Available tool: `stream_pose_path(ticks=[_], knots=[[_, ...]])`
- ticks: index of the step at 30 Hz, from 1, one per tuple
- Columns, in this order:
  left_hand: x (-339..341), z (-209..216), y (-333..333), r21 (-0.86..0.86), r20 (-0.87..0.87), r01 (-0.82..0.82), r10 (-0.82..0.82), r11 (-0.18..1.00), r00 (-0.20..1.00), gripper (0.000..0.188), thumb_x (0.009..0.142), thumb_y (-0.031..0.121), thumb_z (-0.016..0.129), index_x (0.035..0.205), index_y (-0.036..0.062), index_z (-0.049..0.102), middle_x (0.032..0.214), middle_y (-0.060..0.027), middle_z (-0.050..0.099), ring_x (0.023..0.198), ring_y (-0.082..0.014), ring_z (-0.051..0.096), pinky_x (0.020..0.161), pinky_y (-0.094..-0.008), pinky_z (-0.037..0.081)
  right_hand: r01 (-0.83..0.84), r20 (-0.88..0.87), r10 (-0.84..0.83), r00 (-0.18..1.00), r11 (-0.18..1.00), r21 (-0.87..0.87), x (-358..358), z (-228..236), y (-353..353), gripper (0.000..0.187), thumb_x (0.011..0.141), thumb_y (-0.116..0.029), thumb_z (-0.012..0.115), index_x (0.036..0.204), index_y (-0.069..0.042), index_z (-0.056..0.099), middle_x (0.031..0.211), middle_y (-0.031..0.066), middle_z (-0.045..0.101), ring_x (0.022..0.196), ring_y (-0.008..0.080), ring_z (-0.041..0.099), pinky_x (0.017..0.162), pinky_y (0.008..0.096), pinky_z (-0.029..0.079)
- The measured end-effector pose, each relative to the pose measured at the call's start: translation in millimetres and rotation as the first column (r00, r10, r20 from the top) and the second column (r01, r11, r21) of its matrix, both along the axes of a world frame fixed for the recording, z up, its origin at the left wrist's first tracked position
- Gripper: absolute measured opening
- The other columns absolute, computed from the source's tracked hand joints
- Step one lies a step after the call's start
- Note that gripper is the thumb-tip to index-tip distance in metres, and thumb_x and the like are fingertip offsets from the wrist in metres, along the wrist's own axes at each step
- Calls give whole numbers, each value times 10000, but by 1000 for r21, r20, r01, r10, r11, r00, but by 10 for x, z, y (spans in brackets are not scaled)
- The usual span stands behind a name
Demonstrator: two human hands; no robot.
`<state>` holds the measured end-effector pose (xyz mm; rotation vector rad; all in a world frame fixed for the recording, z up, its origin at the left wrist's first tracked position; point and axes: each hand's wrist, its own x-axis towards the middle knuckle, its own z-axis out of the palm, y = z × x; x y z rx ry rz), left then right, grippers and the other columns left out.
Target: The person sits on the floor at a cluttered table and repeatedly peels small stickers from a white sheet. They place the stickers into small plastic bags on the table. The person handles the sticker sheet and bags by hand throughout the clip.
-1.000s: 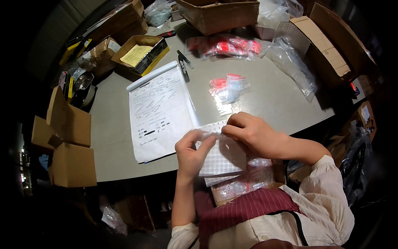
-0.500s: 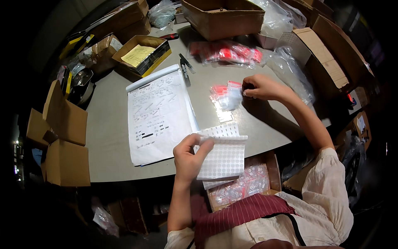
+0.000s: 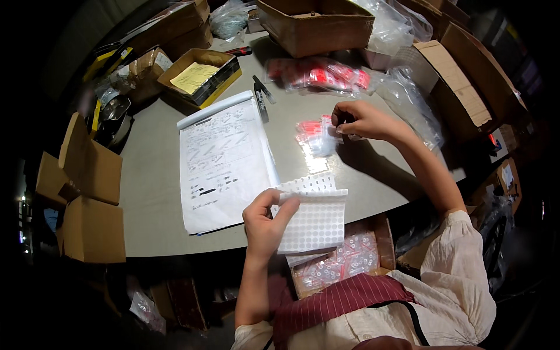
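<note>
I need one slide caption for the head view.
Left hand holds dotted white sheets; right hand is at small red-edged plastic bags.

Sticker sheets (image 3: 315, 224) before bag pile (image 3: 318, 143); notepad (image 3: 224, 157) left of both, on table (image 3: 153, 181)

Grey table (image 3: 151, 175) in a dim room
Light falls across the tabletop; a dark wall (image 3: 73, 44) stands upper left, small bright lights (image 3: 22, 238) at far left.

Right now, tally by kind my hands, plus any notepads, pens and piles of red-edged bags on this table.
Left hand and right hand: 2
Notepad: 1
Pens: 2
Near bag pile and far bag pile: 2
Total: 7
</note>
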<state>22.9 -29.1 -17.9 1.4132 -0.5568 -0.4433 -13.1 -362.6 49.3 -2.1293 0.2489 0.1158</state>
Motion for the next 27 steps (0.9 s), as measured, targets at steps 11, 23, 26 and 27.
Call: stream_pose_path(ticks=[11, 23, 26, 27], knots=[[3, 19, 9, -18, -14, -48, 48, 999, 999, 142, 870, 33, 783, 830, -19, 657, 761, 57, 585, 696, -13, 467, 591, -193, 349, 56, 8, -63, 998, 818, -572, -170, -228, -104, 353, 883, -300, 783, 990, 11, 653, 980, 244, 689, 965, 426, 655, 835, 477, 507], [-7, 73, -29, 23, 45, -31, 30, 999, 999, 155, 874, 40, 768, 803, -8, 638, 733, 65, 544, 681, -17, 442, 580, -198, 335, -202, -251, 77, 965, 831, -518, -876, 51, 217, 521, 919, -502, 718, 944, 17, 698, 816, 245, 674, 790, 440, 649, 703, 495, 485], [-8, 90, -30, 11, 47, -32, 32, 999, 998, 157, 875, 37, 763, 803, -10, 632, 739, 63, 542, 686, -20, 442, 585, -202, 339, -218, -193, 130, 973, 799, -561, -881, 59, 285, 455, 906, -438, 752, 1003, 1, 687, 802, 234, 676, 777, 430, 654, 684, 484, 483], [-10, 85, -35, -3, 43, -36, 36, 999, 998, 156, 875, 35, 761, 803, -11, 630, 741, 62, 543, 688, -20, 442, 585, -202, 340, -175, -141, 117, 983, 831, -529, -894, 89, 337, 422, 905, -404, 758, 1034, -9, 683, 803, 230, 679, 777, 426, 656, 684, 480, 487]])
